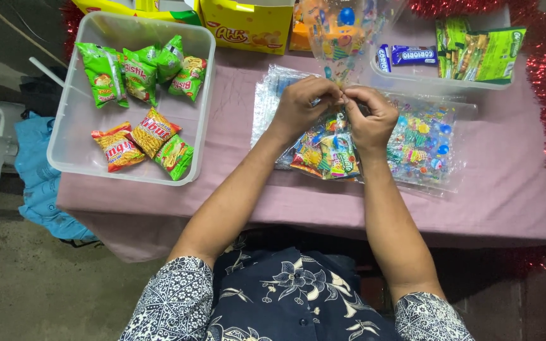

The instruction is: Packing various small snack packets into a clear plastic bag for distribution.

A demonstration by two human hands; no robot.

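head-worn view, looking steeply down, close over table (513, 189)

Person seen from own head camera, looking down. Garment: dark navy top or dress (285, 297), printed with large white line-drawn flowers and leaves across the front. Sleeves differ from the body panel: short, ending near the elbow, in a dense small-scale white-on-navy pattern with a scale-like or geometric look. Left sleeve (172, 303) and right sleeve (431, 319) both show this finer print. Forearms bare below the sleeves. Left hand (301, 104) and right hand (374, 117) bare; no rings, watch or bracelets can be made out on wrists or fingers.
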